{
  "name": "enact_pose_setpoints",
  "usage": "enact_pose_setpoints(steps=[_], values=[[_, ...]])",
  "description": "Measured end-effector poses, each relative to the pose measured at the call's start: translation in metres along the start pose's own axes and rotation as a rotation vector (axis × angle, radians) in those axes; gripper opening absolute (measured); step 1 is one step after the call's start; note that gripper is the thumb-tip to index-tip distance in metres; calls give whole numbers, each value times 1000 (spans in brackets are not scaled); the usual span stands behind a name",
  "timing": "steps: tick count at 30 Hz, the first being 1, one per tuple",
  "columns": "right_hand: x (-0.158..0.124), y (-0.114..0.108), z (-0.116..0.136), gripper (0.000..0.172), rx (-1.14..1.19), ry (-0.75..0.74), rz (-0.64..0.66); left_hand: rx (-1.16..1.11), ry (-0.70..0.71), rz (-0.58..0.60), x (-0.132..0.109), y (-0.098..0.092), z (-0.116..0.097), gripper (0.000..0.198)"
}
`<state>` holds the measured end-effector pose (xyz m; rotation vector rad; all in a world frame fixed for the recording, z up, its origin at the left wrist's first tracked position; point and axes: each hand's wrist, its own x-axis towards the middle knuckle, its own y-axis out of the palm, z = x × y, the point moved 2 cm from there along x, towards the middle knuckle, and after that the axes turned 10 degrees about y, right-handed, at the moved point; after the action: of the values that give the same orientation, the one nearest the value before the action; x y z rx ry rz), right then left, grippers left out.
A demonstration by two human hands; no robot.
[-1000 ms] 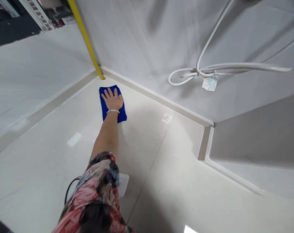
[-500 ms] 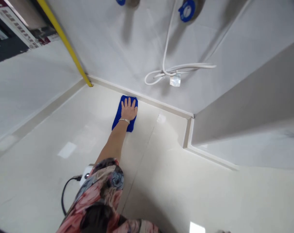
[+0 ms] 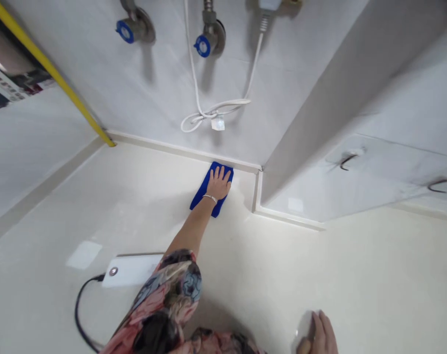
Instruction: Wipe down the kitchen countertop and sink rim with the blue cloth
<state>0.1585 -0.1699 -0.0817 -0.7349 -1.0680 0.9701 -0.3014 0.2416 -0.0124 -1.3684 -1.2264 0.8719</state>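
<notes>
At about ten o'clock we see a yellow pole [image 3: 50,71] running down to the corner where the pale, glossy floor [image 3: 127,196] meets a low skirting. On the floor at seven o'clock lies a white power strip [image 3: 129,270] with a black cable [image 3: 79,314] curling off its left end. On the grey tiled wall [image 3: 160,88] at twelve o'clock sit two valves with blue caps [image 3: 125,30], and below them hangs a looped white cord [image 3: 209,110] with a small tag. Near the centre our left hand [image 3: 219,183] lies flat on a blue cloth [image 3: 203,194], fingers spread, a bracelet at the wrist; the cloth rests on the floor against the skirting, just beside the inner corner of a jutting wall block [image 3: 319,123]. At five o'clock our right hand [image 3: 321,337] shows only partly at the frame's edge, resting on the floor; we cannot tell how its fingers lie.
</notes>
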Motion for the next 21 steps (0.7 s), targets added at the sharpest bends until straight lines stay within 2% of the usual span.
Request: enact_pose_setpoints(steps=[5, 9, 13, 21], values=[[2, -1, 5, 75, -47, -68, 12, -33, 151, 21, 14, 11, -57, 63], [5, -5, 17, 67, -45, -23, 6, -56, 230, 52, 12, 15, -87, 63], [9, -8, 30, 61, -19, 2, -10, -62, 209, 67, 0, 13, -99, 63], [10, -6, 33, 64, 25, 1, 19, -36, 177, 70, -38, 11, -112, 64]])
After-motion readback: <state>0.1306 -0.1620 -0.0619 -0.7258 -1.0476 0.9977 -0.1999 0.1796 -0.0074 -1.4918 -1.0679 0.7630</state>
